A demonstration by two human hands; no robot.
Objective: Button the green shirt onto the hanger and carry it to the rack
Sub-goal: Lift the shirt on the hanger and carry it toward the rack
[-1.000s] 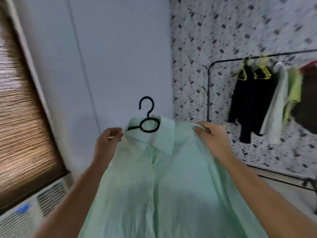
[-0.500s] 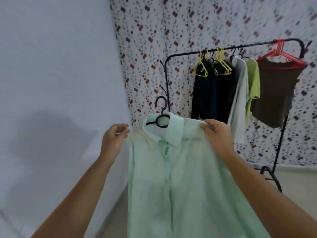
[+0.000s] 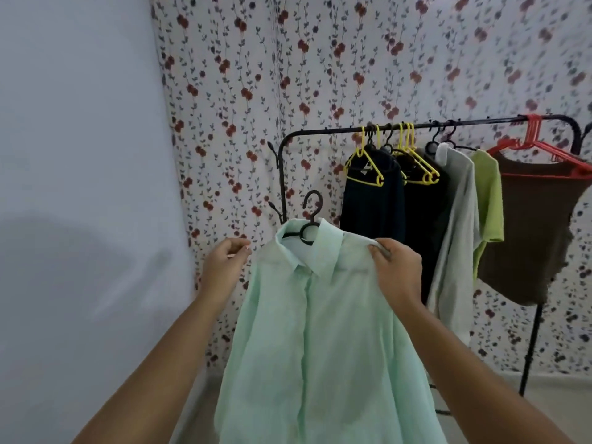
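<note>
head | green shirt point(image 3: 320, 331) on hanger point(image 3: 313, 216) | right fingers point(image 3: 381, 251) pinch shoulder | left fingers point(image 3: 239, 246) curled beside, hold unclear

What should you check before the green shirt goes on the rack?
1. Shirt front closed on the hanger: ok.
2. Hook sticks up free above the collar: ok.
3. Right hand grips the shoulder: ok.
4. Left hand holds the shirt: cannot tell.
5. Bare rail on the rack, left of the yellow hangers: ok.
</note>
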